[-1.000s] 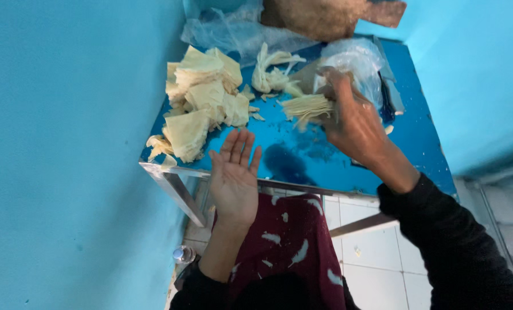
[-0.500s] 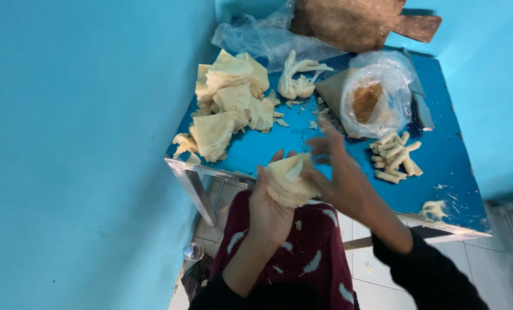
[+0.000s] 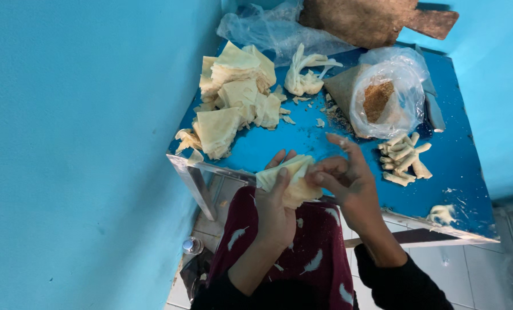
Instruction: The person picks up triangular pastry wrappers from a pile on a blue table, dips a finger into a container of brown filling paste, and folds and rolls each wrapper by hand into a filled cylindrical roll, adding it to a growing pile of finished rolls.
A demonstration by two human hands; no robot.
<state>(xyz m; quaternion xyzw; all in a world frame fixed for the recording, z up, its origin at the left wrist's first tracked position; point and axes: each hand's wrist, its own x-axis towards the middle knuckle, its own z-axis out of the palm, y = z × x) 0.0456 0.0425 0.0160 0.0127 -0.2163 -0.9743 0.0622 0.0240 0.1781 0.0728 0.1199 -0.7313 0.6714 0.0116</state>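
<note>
My left hand [image 3: 276,204] holds a pale folded pastry sheet [image 3: 288,178] cupped in its palm, just in front of the blue table's near edge [image 3: 222,166]. My right hand [image 3: 348,181] pinches the sheet's right side with thumb and forefinger, the other fingers spread. A heap of cut pastry sheets [image 3: 233,97] lies at the table's left. Several rolled pastry sticks [image 3: 403,158] lie to the right of my right hand. An open plastic bag of brown filling [image 3: 385,100] sits behind them.
A crumpled clear plastic bag [image 3: 274,28] and a brown wooden board [image 3: 371,20] lie at the table's back. A twisted lump of dough scraps [image 3: 305,77] sits mid-table. A blue wall [image 3: 78,143] closes the left side. A small bottle [image 3: 191,245] stands on the tiled floor.
A second ago my left hand was open and empty while my right reached to the pile; now both hands are together near the table edge, holding one sheet.
</note>
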